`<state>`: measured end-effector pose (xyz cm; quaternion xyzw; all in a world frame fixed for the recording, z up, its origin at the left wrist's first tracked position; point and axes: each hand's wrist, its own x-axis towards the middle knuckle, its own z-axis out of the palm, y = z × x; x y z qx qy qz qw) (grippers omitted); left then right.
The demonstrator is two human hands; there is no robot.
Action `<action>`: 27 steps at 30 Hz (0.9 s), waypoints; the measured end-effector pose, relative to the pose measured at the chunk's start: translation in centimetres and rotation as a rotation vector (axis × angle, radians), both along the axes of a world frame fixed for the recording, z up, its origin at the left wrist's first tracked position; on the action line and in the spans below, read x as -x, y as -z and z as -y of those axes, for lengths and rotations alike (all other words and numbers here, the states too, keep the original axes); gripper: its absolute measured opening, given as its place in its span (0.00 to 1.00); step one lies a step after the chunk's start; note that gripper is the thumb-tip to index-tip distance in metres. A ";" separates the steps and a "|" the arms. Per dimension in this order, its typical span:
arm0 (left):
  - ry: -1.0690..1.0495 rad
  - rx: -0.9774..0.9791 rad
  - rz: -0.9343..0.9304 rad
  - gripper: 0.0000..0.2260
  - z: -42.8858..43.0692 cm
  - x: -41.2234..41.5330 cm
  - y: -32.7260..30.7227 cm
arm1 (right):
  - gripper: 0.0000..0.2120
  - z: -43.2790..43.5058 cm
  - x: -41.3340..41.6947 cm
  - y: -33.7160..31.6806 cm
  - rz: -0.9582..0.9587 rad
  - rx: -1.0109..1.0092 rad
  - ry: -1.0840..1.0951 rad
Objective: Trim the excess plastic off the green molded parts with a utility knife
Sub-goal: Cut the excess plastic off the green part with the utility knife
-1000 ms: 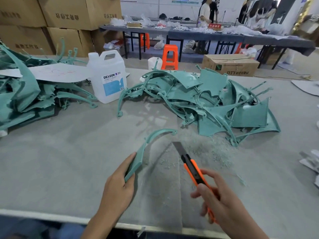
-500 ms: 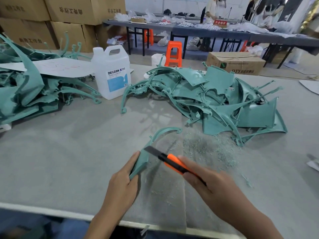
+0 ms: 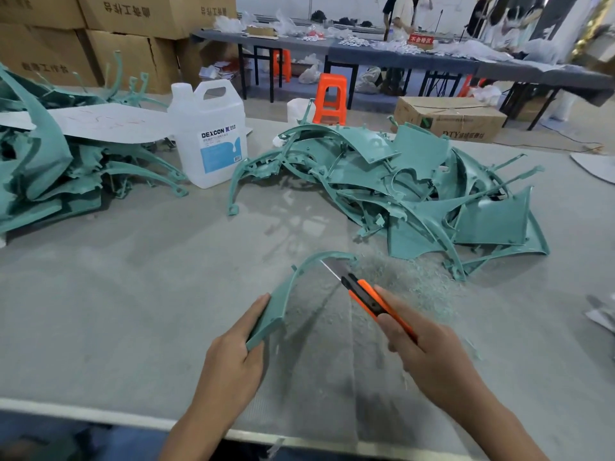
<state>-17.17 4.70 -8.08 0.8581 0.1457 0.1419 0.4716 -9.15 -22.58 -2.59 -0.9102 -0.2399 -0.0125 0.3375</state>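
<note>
Grey desk [image 3: 116,311] fills the head view, and the white jug [image 3: 209,134] marked DEXCON stands at its far side, so let's take everything from there. Left of the jug, a heap of green molded parts [image 3: 43,174] with a white sheet [image 3: 109,123] lying on top. Right of the jug, a second, bigger pile of green parts [image 3: 416,188], panels and curved strips all tangled. Behind the jug, stacked cardboard boxes [image 3: 133,34] and an orange stool [image 3: 331,98] on the floor.

Now the action, on the near side of the jug and a little to its right. The left hand [image 3: 233,357] grips the lower end of one curved green part [image 3: 283,294], fingers clamped on its wide foot, thumb running along the edge, the arc rising away from the person. The right hand [image 3: 429,354] has its fingers wrapped round the orange utility knife [image 3: 372,297], blade out, tip right at the inner edge of the arc near its far end. Pale green shavings [image 3: 409,281] lie scattered over the desk just beside the knife, between it and the bigger pile.
</note>
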 end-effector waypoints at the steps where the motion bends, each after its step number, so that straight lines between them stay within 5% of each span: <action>1: -0.004 -0.006 -0.003 0.29 0.0 0.0 0.2 | 0.20 -0.5 1.0 -0.4 -0.014 -0.047 -0.046; 4: -0.022 0.008 -0.021 0.30 0.1 0.0 0.3 | 0.22 -1.9 3.3 -1.2 -0.034 -0.097 -0.196; 10: -0.005 0.038 -0.008 0.28 0.3 -0.1 0.2 | 0.20 -3.2 3.6 -1.9 0.071 0.199 -0.340; 16: -0.022 0.029 -0.020 0.31 0.3 0.0 -0.1 | 0.20 -2.8 3.2 -2.6 0.073 -0.099 -0.165; 27: -0.004 -0.024 -0.040 0.29 0.4 0.1 0.0 | 0.21 -3.3 1.0 -2.1 0.148 0.117 -0.112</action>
